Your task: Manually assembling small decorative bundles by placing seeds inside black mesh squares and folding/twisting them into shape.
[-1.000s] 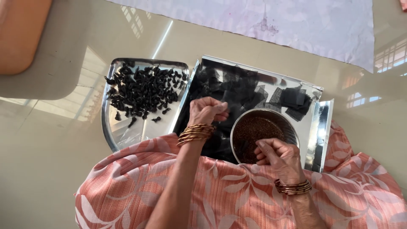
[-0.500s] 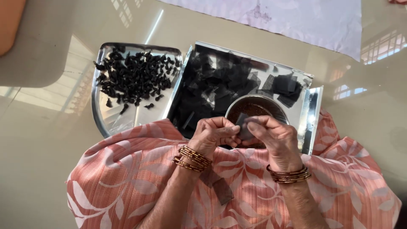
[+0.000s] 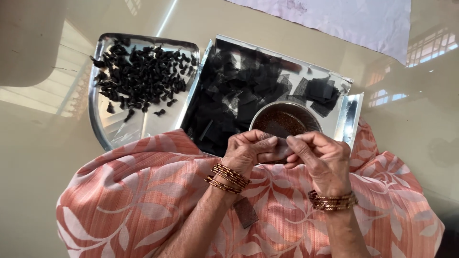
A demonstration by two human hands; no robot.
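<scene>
Both hands are meeting just in front of the round steel bowl, over the person's lap. The left hand is curling its fingers and pinching a small dark mesh square at one edge, and the right hand is pinching the same square from the other side, so both are closing narrow on it, fingertips nearly touching. The bowl is holding fine brown grains and is sitting on the near right part of the rectangular steel tray. That tray is carrying a loose heap of black mesh squares to the left of and behind the bowl, with a smaller stack of them behind the bowl to the right. Just left of the rectangular tray, touching or almost touching it, a second steel tray with rounded corners is holding a pile of small black twisted pieces, mostly in its far half. Both trays are resting on a glossy beige tabletop that is reflecting window light. Behind the rectangular tray a pale lilac sheet, plain and wrinkled, is lying flat on the tabletop. Copper-coloured bangles are sitting on both wrists. Peach floral cloth is covering the lap, and one stray dark mesh piece is lying on it near the left forearm.
</scene>
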